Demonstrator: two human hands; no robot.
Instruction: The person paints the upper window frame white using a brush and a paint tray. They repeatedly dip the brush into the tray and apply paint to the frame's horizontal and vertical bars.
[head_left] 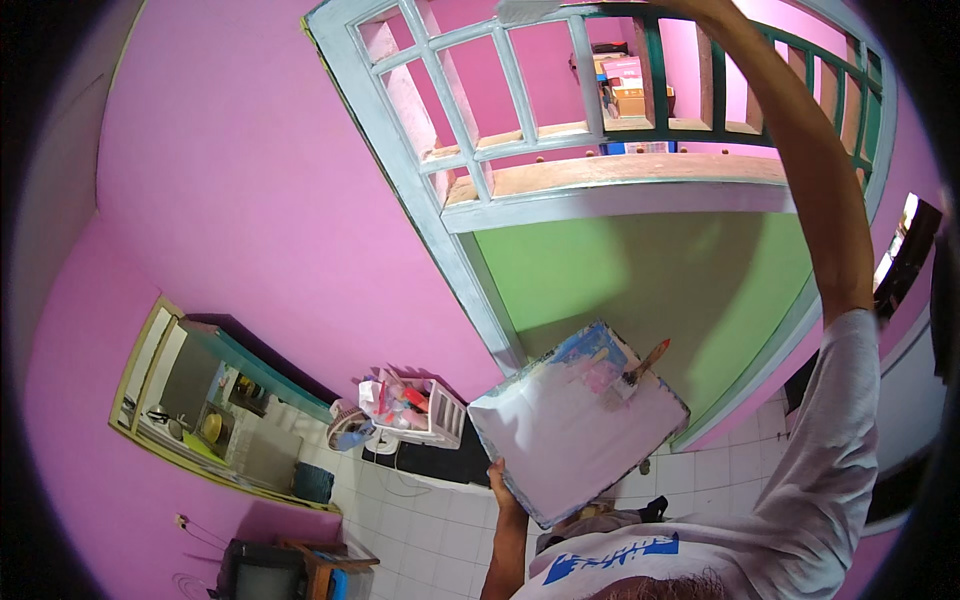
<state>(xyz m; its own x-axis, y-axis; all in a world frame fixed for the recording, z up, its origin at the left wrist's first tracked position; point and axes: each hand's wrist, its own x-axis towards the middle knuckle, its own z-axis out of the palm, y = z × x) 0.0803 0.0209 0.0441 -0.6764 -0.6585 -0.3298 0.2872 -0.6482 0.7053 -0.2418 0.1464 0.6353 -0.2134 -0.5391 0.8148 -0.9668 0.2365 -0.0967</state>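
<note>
A shallow rectangular tray (560, 450) coated in pale pinkish-white, with blue smears along its far edge, was held up in front of the person's body. The left hand (500, 483) was closed on the tray's near left edge, its thumb side showing at the rim and its other fingers hidden. A brush (634, 376) with an orange-red handle rested at the tray's far right part, bristles in the pale coat and handle end jutting over the rim. To the right of the tray, the right arm (815, 180) rose in a light grey sleeve and stretched far above it; the right hand lay past the upper edge of view, so how open it was or what it held could not be told. A pale, flat-ended object (527, 10), cut off, showed high above the tray. Beyond the tray's far edge stood a green panel (640, 250), topped by a whitish wooden lattice frame (620, 197), with dark green bars (655, 70) at its right. A pink wall (250, 170) spread to the tray's left, where a white basket (450, 415) filled with small items stood just beside it in view. White floor tiles (400, 530) showed below and left of the tray.
</note>
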